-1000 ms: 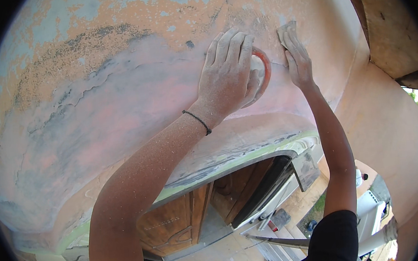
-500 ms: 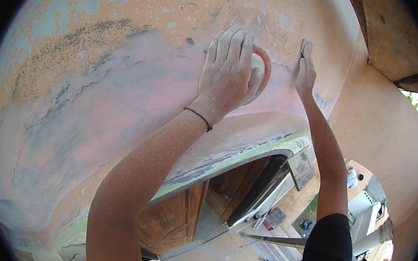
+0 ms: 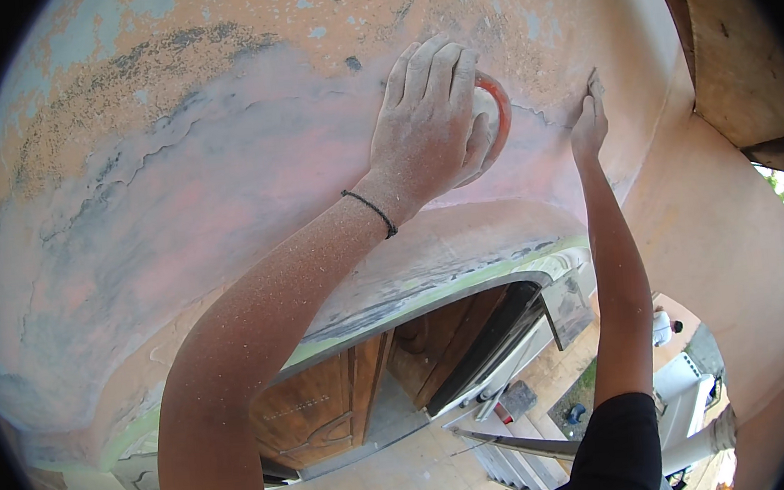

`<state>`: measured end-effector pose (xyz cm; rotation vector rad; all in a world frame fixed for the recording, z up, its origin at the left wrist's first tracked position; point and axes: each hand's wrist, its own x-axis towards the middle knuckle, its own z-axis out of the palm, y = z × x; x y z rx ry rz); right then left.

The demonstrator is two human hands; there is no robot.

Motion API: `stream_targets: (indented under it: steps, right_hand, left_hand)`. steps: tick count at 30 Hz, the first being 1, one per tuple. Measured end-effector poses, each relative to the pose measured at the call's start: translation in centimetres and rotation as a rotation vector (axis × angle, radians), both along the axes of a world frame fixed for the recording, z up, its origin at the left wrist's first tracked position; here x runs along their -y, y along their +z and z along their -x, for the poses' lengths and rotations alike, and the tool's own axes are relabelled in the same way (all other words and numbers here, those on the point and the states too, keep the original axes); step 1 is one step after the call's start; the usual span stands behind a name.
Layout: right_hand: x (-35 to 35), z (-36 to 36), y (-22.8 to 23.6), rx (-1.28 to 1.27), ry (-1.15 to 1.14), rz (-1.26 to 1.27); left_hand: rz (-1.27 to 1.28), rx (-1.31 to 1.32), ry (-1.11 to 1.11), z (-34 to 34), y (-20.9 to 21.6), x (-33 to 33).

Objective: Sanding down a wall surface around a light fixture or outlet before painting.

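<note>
My dust-coated left hand point(image 3: 433, 117) is wrapped over a round, shallow white bowl-like thing with a red rim point(image 3: 499, 112), close against the patchy wall point(image 3: 247, 155). The hand hides much of it. Farther right, my right hand point(image 3: 591, 126) is raised to the same wall, fingers together on a small, thin greyish-brown piece point(image 3: 594, 82); what it is made of is too small to tell. Around both hands the surface shows peach paint, grey patches and pinkish filler, with a crack point(image 3: 533, 112) running between them.
Below the wall's curved lower edge are carved wooden doors point(image 3: 313, 408) and steps point(image 3: 511, 466). Wooden boards point(image 3: 735, 43) hang at the upper right. A person in white point(image 3: 664, 328) is far below, near a white structure point(image 3: 680, 397) at the lower right.
My right hand has shifted slightly right and down along the wall with its small piece. My left hand keeps nearly the same place, still gripping the red-rimmed thing.
</note>
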<state>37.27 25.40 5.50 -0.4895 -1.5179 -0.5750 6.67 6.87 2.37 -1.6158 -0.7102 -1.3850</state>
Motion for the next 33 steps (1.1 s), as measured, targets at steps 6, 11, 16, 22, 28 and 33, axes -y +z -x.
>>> stream_targets:
  steps: [6, 11, 16, 22, 28, 33]
  right_hand:
    - [4.6, 10.2, -1.6, 0.017, 0.082, -0.026]
    - [3.5, 4.4, -5.1, 0.135, -0.012, 0.009]
    - [-3.6, -3.3, -1.8, -0.462, 0.266, 0.188]
    - [3.6, 5.8, -6.8, 0.016, 0.025, 0.038]
    - [-3.7, -4.6, -2.2, -0.484, 0.164, 0.242]
    - [2.9, 8.2, -3.7, -0.077, 0.089, -0.045]
  left_hand:
    - [0.012, 0.015, 0.031, 1.6, -1.0, -0.5]
    - [-0.027, -0.001, 0.007, 1.0, -0.2, -0.1]
    - [-0.009, 0.006, -0.003, -0.1, -0.3, -0.4]
    - [-0.006, 0.005, 0.049, 1.3, -0.8, 0.0]
    - [-0.019, 0.007, 0.012, -0.2, -0.2, -0.3]
    - [-0.003, 0.002, 0.058, 1.1, -0.7, -0.1]
